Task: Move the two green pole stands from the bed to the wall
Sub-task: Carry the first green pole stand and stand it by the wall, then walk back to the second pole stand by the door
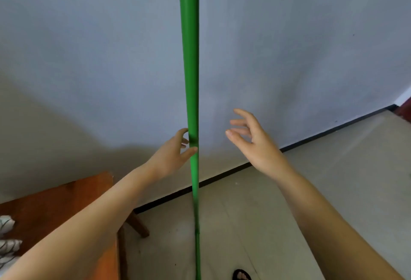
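A long green pole stand (191,75) runs upright through the middle of the view, from the top edge down to the floor at the bottom edge. My left hand (175,151) holds it at mid height, thumb and fingers curled around the shaft. My right hand (249,137) hovers to the right of the pole, apart from it, fingers spread and holding nothing. Only one green pole is in view. The pale blue-grey wall (289,46) stands right behind the pole.
An orange-brown wooden bed frame (66,202) with patterned bedding (7,235) fills the lower left. A dark baseboard (311,138) runs along the wall's foot above the beige tiled floor (311,190). A foot in a sandal (241,275) shows at the bottom.
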### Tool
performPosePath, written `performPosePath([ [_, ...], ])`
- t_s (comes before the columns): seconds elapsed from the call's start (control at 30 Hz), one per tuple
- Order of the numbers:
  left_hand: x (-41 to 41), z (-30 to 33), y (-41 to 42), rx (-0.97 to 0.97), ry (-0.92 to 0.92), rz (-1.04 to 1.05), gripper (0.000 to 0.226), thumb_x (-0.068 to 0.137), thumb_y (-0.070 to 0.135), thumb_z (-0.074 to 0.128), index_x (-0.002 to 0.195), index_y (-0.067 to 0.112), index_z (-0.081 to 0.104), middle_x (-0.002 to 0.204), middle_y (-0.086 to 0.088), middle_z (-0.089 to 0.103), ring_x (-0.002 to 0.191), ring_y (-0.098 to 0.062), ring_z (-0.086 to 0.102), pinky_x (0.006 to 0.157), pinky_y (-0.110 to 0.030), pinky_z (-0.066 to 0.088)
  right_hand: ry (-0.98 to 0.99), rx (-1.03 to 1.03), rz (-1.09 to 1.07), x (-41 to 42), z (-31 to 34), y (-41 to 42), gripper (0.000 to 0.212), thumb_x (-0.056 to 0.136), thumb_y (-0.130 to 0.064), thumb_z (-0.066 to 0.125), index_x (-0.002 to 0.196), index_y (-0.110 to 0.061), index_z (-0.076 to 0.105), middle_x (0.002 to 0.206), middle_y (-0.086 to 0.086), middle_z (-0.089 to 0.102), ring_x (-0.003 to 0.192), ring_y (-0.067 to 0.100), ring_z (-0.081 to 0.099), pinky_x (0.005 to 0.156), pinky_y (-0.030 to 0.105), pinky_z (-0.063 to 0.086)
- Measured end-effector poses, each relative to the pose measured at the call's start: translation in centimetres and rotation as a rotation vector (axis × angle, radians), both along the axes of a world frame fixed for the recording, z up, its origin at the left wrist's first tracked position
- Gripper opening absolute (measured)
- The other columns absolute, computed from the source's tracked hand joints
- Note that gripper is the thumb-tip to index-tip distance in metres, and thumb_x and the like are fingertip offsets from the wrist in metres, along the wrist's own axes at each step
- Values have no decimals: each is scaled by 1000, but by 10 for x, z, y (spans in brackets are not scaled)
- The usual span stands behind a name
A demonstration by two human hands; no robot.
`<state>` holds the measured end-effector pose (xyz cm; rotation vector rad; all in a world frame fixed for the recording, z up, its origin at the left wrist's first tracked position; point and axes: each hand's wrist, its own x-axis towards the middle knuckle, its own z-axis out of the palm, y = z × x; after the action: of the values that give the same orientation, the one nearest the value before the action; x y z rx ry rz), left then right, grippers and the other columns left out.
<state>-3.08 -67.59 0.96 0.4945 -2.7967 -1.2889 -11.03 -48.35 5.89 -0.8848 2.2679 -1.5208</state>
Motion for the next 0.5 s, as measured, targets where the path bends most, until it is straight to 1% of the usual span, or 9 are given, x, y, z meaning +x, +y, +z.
performPosePath([
  [0.07, 22, 4, 9, -13, 87, 37, 49, 88, 30, 49, 133, 24, 30, 125, -3, 53, 115, -13, 50, 99, -33, 44, -52, -17, -84, 16, -17, 45, 39, 86, -31, 53, 120, -42, 38, 117, -14, 54, 105, -5, 54, 80, 9, 41],
  [0.13, 45, 4, 30, 45, 196, 61, 43, 88, 26, 47, 130, 24, 36, 120, 2, 54, 108, 4, 51, 92, -15, 43, -128, -17, -179, 39, -37, 92, 35, 86, -33, 50, 115, -48, 39, 119, -16, 54, 105, -9, 53, 93, 17, 42],
  [0.17, 55, 1, 45, 102, 227, 65, 41, 88, 23, 47, 128, 23, 39, 118, 3, 56, 103, 11, 52, 86, -5, 41, -173, -11, -240, 52, -46, 114, 35, 85, -38, 49, 116, -49, 39, 120, -16, 54, 106, -7, 53, 98, 24, 43],
  [0.23, 73, -9, 77, 222, 227, 59, 37, 88, 18, 47, 124, 23, 43, 113, 1, 60, 101, 13, 54, 79, 2, 41, -250, -21, -372, 81, -64, 153, 38, 79, -52, 47, 117, -50, 41, 121, -15, 55, 109, -1, 55, 100, 36, 44],
  [0.27, 81, -15, 95, 274, 211, 54, 35, 87, 19, 47, 122, 27, 45, 111, 1, 62, 102, 9, 55, 79, 1, 41, -282, -40, -442, 96, -71, 169, 38, 78, -58, 47, 116, -52, 43, 120, -15, 57, 110, 1, 56, 99, 38, 45],
  [0.33, 94, -27, 128, 359, 189, 58, 31, 85, 32, 49, 115, 37, 46, 103, 7, 67, 102, 1, 59, 83, -5, 45, -343, -91, -581, 125, -81, 195, 41, 72, -65, 51, 111, -54, 47, 118, -14, 59, 108, 2, 58, 97, 39, 48],
  [0.4, 102, -35, 156, 418, 179, 61, 31, 83, 45, 51, 113, 43, 46, 104, 11, 66, 103, -3, 61, 90, -22, 51, -388, -153, -682, 143, -86, 216, 56, 58, -76, 55, 108, -54, 49, 118, -9, 60, 106, 3, 60, 92, 35, 52],
  [0.47, 101, -41, 187, 463, 149, 50, 29, 84, 42, 50, 113, 44, 46, 107, 15, 65, 103, -5, 61, 94, -38, 50, -411, -194, -747, 149, -88, 245, 73, 44, -84, 56, 109, -51, 49, 118, -7, 60, 105, 3, 61, 89, 27, 50],
  [0.5, 98, -43, 203, 476, 134, 34, 28, 85, 39, 48, 112, 46, 46, 107, 16, 65, 103, -5, 61, 95, -42, 49, -413, -206, -775, 149, -90, 260, 77, 42, -85, 56, 110, -50, 48, 118, -7, 59, 105, 4, 61, 89, 27, 50],
])
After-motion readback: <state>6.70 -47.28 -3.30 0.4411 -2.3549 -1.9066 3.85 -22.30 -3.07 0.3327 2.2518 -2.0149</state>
